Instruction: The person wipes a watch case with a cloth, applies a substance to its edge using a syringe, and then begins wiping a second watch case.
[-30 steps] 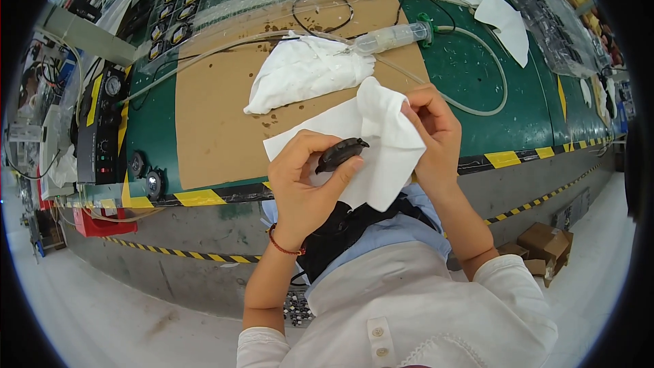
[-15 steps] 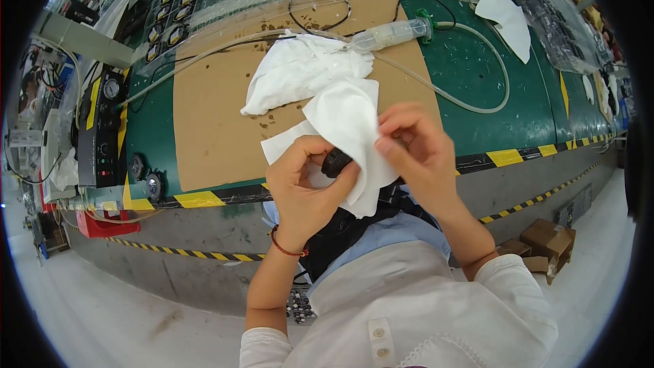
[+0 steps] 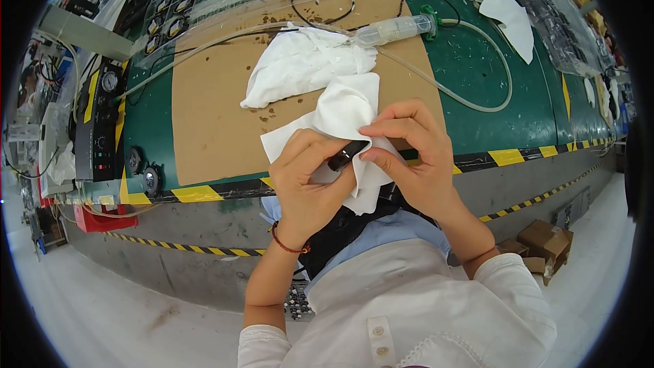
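My left hand point(image 3: 305, 176) is closed round a small black round part point(image 3: 345, 155), held between thumb and fingers just above the bench's front edge. A white wiping cloth point(image 3: 346, 108) drapes behind and under the part, and one fold of it hangs below my fingers. From the other side, my right hand point(image 3: 419, 158) pinches the cloth with thumb and forefinger against the part's right end. The part's far side is hidden by cloth and fingers.
Brown cardboard point(image 3: 211, 105) with wet spots covers the green bench. On it lie a crumpled white cloth pile point(image 3: 300, 65) and a clear dispensing syringe point(image 3: 395, 30) with a hose. A black control box with a gauge point(image 3: 99, 123) and two black round parts point(image 3: 151, 180) are at left.
My right hand has moved in toward the black part and presses the cloth against its end. In my left hand the part is tilted differently and shows more.
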Available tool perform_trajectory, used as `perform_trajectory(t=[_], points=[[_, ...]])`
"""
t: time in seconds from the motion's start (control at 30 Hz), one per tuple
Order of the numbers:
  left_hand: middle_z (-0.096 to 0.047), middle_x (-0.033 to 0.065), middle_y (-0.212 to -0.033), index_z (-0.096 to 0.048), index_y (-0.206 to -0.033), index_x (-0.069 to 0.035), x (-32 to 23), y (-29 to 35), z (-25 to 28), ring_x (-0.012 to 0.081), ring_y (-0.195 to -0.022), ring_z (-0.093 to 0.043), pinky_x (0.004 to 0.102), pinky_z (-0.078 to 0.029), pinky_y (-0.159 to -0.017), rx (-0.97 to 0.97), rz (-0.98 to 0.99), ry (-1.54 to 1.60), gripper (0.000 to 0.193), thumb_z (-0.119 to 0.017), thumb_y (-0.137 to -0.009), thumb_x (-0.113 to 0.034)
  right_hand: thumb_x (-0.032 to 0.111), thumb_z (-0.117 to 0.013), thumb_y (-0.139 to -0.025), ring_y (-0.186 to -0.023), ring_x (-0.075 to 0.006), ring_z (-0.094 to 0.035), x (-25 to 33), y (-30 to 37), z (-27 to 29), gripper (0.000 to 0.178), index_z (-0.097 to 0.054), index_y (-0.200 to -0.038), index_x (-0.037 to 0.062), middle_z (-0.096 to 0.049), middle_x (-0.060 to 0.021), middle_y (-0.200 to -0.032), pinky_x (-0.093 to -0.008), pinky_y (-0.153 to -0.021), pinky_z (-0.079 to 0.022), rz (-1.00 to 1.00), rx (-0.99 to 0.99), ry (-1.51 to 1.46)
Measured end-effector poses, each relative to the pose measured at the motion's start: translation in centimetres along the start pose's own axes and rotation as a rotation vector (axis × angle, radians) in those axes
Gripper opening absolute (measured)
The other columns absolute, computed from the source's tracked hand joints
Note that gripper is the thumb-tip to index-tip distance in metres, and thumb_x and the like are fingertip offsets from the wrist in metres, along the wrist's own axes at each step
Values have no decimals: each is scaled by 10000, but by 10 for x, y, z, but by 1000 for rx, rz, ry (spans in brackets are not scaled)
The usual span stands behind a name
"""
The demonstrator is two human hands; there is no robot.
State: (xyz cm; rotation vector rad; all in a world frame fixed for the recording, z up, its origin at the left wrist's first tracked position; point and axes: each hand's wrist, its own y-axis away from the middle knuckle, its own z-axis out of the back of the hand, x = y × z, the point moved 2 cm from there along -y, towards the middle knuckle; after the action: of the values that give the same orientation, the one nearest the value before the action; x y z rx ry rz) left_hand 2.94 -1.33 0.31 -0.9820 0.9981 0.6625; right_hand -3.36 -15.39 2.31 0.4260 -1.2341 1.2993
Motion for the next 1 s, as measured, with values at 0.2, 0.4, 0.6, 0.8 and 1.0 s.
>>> perform_trajectory(t=[0.2, 0.4, 0.6, 0.8, 1.0], points=[[-536, 74, -695, -611, -816, -16, -10, -4, 7, 214, -640, -529, 271, -421, -568, 63, -33, -101, 252, -606, -575, 58, 40, -704, -625, -738, -239, -527, 4, -11, 4, 228, -619, -836, 63, -556, -87, -837, -293, -613, -422, 45, 100, -57], [-532, 118, -760, -573, -918, -8, -5, -2, 5, 252, -682, -544, 299, -439, -609, 168, -44, 51, 280, -633, -645, 4, -14, -629, -715, -646, -136, -554, -4, -7, 5, 122, -600, -834, -7, -589, -99, -815, -204, -538, -421, 8, 154, -125], [-515, 114, -731, -568, -932, 0, -13, 0, 8, 239, -637, -514, 293, -412, -574, 124, 5, 114, 300, -675, -663, -80, -4, -575, -777, -650, -90, -493, -3, -4, -7, 29, -560, -794, -21, -542, -53, -750, -192, -573, -380, -54, 103, -135], [-526, 110, -741, -563, -966, -1, -11, -5, 13, 230, -633, -510, 291, -413, -581, 133, 56, 56, 335, -676, -661, -79, -16, -534, -790, -625, -62, -439, -10, -9, -18, 62, -514, -732, -7, -491, -18, -701, -186, -555, -348, -183, 20, -221], [-526, 118, -766, -554, -968, -2, -14, -6, 14, 239, -659, -513, 292, -412, -602, 116, 56, 106, 305, -655, -692, -83, -30, -551, -771, -639, -54, -435, -12, -10, -20, 68, -496, -745, 1, -487, -8, -716, -174, -560, -341, -205, 56, -374]])
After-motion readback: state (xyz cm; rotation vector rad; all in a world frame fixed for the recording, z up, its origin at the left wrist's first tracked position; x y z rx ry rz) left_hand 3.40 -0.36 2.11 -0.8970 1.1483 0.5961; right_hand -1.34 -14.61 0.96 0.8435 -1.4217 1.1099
